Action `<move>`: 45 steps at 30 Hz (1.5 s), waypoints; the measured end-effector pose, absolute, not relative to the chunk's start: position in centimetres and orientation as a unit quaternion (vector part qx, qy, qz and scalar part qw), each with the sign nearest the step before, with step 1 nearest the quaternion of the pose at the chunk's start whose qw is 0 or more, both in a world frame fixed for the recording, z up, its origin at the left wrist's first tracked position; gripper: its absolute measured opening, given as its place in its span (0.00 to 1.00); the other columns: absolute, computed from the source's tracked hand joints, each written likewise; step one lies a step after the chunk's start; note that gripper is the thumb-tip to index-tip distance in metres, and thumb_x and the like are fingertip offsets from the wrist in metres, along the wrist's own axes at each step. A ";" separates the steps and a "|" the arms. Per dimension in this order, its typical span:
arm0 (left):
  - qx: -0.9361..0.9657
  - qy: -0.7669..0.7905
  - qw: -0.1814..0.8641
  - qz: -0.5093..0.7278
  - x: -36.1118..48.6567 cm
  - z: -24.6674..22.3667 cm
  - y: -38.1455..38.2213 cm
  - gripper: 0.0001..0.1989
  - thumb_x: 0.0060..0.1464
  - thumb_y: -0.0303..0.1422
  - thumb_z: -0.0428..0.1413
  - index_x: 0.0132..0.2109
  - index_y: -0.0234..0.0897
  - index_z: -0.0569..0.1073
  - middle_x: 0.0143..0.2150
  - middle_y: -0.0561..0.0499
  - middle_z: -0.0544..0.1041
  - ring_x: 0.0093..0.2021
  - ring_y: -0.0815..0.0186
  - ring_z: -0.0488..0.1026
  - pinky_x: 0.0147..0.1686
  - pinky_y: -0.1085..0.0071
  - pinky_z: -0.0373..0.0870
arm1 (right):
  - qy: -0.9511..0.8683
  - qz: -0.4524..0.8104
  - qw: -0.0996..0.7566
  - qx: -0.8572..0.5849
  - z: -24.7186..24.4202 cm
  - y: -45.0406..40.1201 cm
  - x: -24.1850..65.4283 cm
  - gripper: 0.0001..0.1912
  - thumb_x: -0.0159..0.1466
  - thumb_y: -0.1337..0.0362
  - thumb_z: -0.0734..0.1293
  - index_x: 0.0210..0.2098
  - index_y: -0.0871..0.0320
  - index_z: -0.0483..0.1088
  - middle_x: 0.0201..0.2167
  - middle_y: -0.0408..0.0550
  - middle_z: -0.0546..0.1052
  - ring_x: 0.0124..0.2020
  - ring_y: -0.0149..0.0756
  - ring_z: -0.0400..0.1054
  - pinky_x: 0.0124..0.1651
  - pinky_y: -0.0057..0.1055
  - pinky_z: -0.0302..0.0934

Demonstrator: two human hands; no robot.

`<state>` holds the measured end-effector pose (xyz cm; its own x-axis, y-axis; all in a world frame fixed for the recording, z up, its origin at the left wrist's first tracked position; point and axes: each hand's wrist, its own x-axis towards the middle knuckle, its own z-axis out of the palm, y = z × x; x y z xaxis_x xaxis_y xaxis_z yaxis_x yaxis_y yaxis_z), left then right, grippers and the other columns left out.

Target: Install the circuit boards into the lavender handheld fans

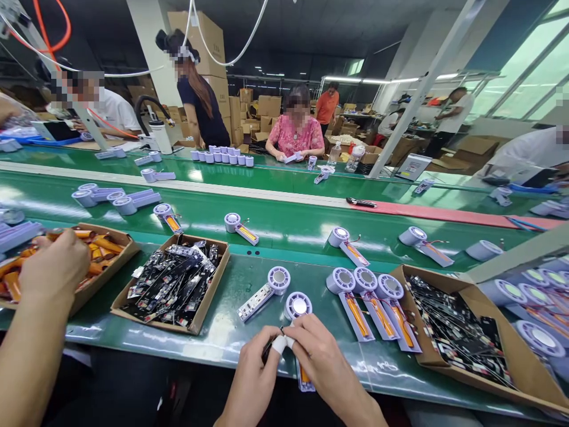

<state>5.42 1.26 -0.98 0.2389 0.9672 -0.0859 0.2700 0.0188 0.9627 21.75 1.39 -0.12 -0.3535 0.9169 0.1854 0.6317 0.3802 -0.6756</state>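
My left hand and my right hand meet low on the green assembly bench, with white tape around a fingertip. Between my fingers is a thin dark part, too small to identify. Below them shows the lavender handle of a handheld fan with an orange battery, and its round head stands just above my hands. Other fans with open handles lie to the right. A cardboard box of black circuit boards sits to the left, and another to the right.
A co-worker's hand is over a box of orange batteries at the left. More fans lie along the belts beyond. Several people work across the bench, with cardboard cartons stacked behind them.
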 end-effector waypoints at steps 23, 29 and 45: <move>0.483 0.516 0.581 0.403 5.8 -2.1 0.1 0.14 0.60 0.34 0.51 0.50 0.38 0.73 0.42 0.47 0.80 0.33 0.64 0.77 0.30 0.72 0.74 | -0.722 0.235 0.337 -0.556 0.1 1.1 21.0 0.11 0.65 0.75 0.59 0.37 0.53 0.69 0.36 0.46 0.73 0.38 0.40 0.66 0.40 0.34 0.61; 0.512 0.517 0.550 0.410 6.3 -2.3 -0.3 0.17 0.60 0.36 0.52 0.54 0.38 0.73 0.48 0.44 0.79 0.37 0.60 0.78 0.33 0.70 0.76 | -0.714 0.158 0.385 -0.563 -1.9 0.5 20.1 0.10 0.66 0.73 0.58 0.40 0.54 0.68 0.36 0.49 0.72 0.39 0.42 0.65 0.41 0.37 0.60; 0.557 0.456 0.586 0.372 4.1 -1.3 1.8 0.12 0.60 0.36 0.54 0.46 0.39 0.78 0.38 0.49 0.78 0.32 0.66 0.73 0.30 0.74 0.68 | -0.728 0.316 0.326 -0.514 0.5 1.4 21.9 0.13 0.67 0.71 0.60 0.41 0.51 0.74 0.36 0.45 0.72 0.39 0.39 0.66 0.42 0.35 0.61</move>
<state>4.14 1.77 -1.30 0.3074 0.9439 -0.1203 0.0724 0.1029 0.9921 21.86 1.42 0.52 -0.2586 0.9543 0.1498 0.5417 0.2717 -0.7954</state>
